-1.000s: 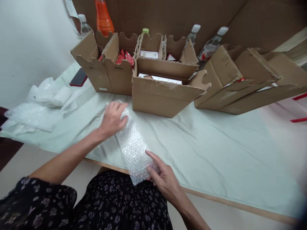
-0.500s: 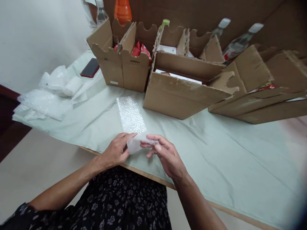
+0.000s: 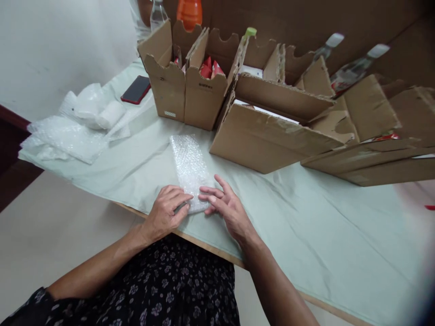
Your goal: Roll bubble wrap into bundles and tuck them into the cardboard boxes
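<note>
A narrow strip of bubble wrap [image 3: 190, 163] lies lengthwise on the pale green cloth, its near end folded over close to the table's front edge. My left hand [image 3: 168, 207] rests at the left side of that near end, thumb and fingertips on the plastic. On the right side, my right hand [image 3: 227, 206] has its fingers spread, with the fingertips touching the folded end. Whether anything lies under the fold cannot be made out.
Cardboard boxes [image 3: 272, 131] with packets stand along the back, bottles [image 3: 356, 68] behind them. A phone [image 3: 136, 89] and a heap of bubble wrap [image 3: 73, 131] lie at the left. The table's wooden edge [image 3: 210, 249] runs in front.
The near end of the bubble wrap, raised and curled between my hands before, now lies folded down flat. My right hand's fingers have spread wider. The view has shifted slightly.
</note>
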Available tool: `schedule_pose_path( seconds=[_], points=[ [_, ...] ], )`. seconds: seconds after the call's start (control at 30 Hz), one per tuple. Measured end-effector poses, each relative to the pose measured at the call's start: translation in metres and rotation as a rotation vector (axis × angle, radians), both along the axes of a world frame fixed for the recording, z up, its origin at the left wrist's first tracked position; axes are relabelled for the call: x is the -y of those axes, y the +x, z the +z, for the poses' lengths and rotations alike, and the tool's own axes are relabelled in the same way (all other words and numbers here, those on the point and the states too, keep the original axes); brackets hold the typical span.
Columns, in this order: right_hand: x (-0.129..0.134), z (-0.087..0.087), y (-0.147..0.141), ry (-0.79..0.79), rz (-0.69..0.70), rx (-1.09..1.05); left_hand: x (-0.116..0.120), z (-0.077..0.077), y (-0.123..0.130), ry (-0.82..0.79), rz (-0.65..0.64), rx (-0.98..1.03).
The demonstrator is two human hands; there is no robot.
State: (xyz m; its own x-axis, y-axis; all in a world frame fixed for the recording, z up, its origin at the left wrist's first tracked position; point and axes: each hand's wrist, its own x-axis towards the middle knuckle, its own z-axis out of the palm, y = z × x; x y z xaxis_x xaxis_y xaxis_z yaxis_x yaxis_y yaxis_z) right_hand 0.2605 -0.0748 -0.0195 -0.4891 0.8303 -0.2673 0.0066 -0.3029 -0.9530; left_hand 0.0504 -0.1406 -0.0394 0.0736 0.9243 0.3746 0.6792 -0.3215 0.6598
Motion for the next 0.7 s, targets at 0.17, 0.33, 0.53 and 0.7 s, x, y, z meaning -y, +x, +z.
schedule_pose_path(
  seconds=[0.17,0.33,0.53,0.7],
  points=[
    [0.007,-0.002,0.022,0.684,0.108,0.383,-0.002,0.001,-0.001,-0.002,0.012,-0.090],
    [0.008,-0.014,0.023,1.088,0.311,0.712,0.003,0.001,0.001,-0.015,0.070,-0.150],
    [0.002,-0.024,0.015,1.196,0.272,0.736,0.015,0.007,0.006,0.089,0.116,-0.248],
    [0.001,-0.014,0.015,1.183,0.297,0.674,0.017,0.007,0.011,0.113,0.030,-0.325]
  ],
)
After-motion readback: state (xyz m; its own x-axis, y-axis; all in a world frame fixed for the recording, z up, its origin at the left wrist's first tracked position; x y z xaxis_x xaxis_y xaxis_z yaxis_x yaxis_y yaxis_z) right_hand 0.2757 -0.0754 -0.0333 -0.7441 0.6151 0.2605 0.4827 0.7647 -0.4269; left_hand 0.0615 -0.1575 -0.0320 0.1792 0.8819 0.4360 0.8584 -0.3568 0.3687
